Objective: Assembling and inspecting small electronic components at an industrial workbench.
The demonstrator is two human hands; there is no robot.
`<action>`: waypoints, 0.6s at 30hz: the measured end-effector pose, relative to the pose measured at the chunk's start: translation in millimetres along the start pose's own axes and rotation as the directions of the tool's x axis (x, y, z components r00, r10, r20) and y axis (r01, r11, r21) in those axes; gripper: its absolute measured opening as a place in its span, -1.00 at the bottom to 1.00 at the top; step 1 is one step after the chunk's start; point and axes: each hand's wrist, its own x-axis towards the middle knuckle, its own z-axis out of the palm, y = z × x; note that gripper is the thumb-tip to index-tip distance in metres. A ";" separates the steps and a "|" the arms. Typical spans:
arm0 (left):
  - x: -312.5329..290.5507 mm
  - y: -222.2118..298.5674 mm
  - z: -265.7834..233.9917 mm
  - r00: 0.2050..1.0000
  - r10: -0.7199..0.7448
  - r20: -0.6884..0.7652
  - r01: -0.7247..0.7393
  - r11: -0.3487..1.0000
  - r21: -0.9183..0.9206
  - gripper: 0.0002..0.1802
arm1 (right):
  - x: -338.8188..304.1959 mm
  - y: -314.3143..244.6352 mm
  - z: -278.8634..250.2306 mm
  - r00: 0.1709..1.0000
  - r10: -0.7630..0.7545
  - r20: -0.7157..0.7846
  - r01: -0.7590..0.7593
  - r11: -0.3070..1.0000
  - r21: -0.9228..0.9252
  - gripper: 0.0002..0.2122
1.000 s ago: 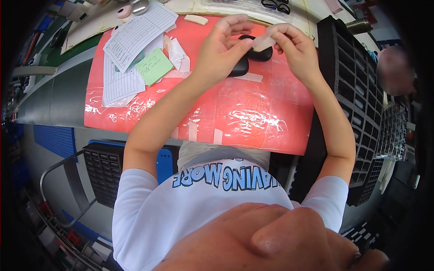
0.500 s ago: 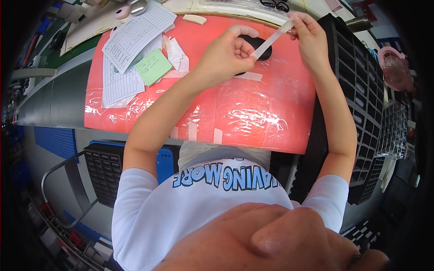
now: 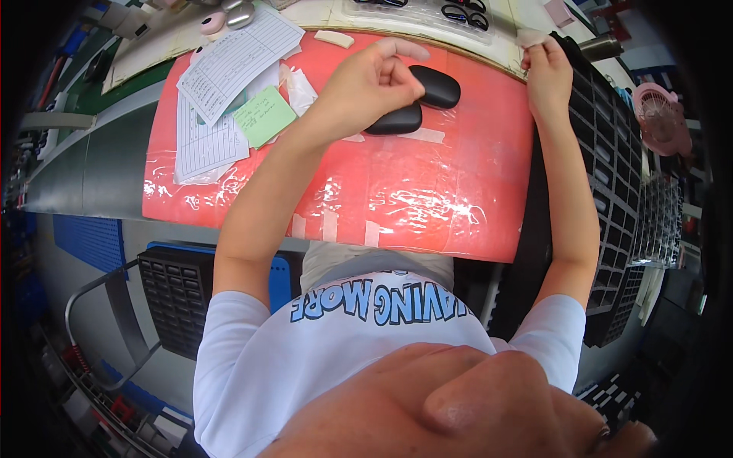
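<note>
Between finger and thumb, my right hand (image 3: pixel 550 72) pinches a whitish translucent strip of tape (image 3: pixel 531 37) above the far right edge of the red mat. My left hand (image 3: pixel 363 91) is closed, its fingers curled; anything inside them is hidden. Beside its thumb, a smooth black rounded case (image 3: pixel 438 87) lies on the mat. A second black case (image 3: pixel 397 120) shows just below that hand, partly covered by it. A pale strip of tape (image 3: pixel 424 135) is stuck to the mat near the second case.
The glossy red mat (image 3: pixel 450 183) covers the table. Written sheets (image 3: pixel 229 61), a green note (image 3: pixel 264 117) and crumpled white film (image 3: pixel 300 91) lie left. A clear tray with black scissors (image 3: pixel 464 14) stands at the back. Black compartment trays (image 3: pixel 603 160) and a pink fan (image 3: pixel 660 114) are right.
The strip stretched between both hands before; now only my right hand visibly holds it, bunched up and farther right. My left hand has shifted slightly left, leaving both black cases more visible.
</note>
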 end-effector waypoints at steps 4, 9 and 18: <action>5.5 -7.6 9.7 0.943 0.121 -0.309 -0.129 0.992 -0.006 -0.56 | -49.4 -43.7 36.0 0.913 -0.315 0.258 0.376 0.897 -0.233 -0.88; 10.5 -18.2 13.5 0.920 0.182 -0.348 -0.192 0.981 0.008 -0.49 | -69.5 -54.2 53.7 0.652 -0.543 0.529 0.744 0.593 -0.308 -0.85; 7.9 -17.4 27.8 0.976 0.091 -0.197 -0.117 0.986 -0.122 -0.39 | -77.4 -54.1 55.7 0.719 -0.457 0.524 0.640 0.729 -0.243 -0.83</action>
